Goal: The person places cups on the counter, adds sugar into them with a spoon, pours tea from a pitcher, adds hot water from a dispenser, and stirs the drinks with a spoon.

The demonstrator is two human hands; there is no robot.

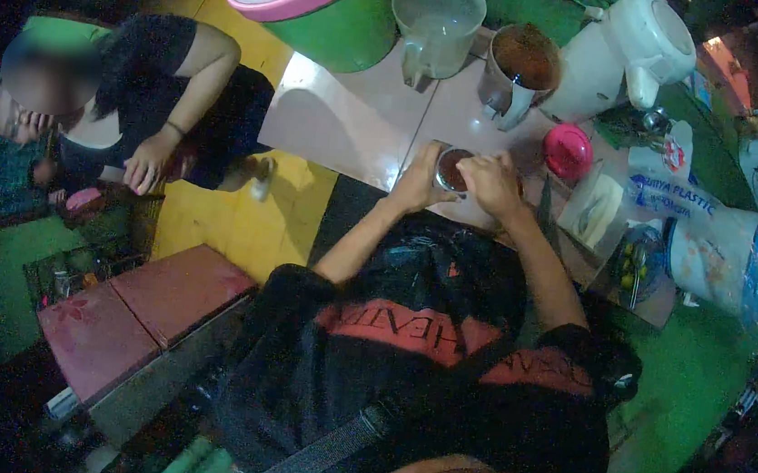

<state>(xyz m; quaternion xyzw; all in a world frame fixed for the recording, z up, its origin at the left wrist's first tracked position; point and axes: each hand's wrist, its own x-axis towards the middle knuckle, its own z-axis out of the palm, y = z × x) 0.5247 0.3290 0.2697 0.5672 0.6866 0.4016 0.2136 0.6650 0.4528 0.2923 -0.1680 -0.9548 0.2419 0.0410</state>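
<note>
A small cup with a pale rim and dark brown contents [452, 164] is at the near edge of the tiled counter [356, 118]. My left hand [418, 180] grips it from the left side. Bent fingers of my right hand [491, 184] reach over its right rim; whether they pinch something small is hidden. Just beyond the hands stands a clear measuring jug [512, 95], holding brown powder or liquid. A bright pink round lid or container [568, 151] sits to the right of my right hand.
Behind are a green bucket with a pink-rimmed lid [343, 35], a translucent jug [435, 23] and a white jug-like container [593, 72]. At right lie a clear box [590, 212] and a plastic packet [713, 251]. A person [153, 92] sits at left.
</note>
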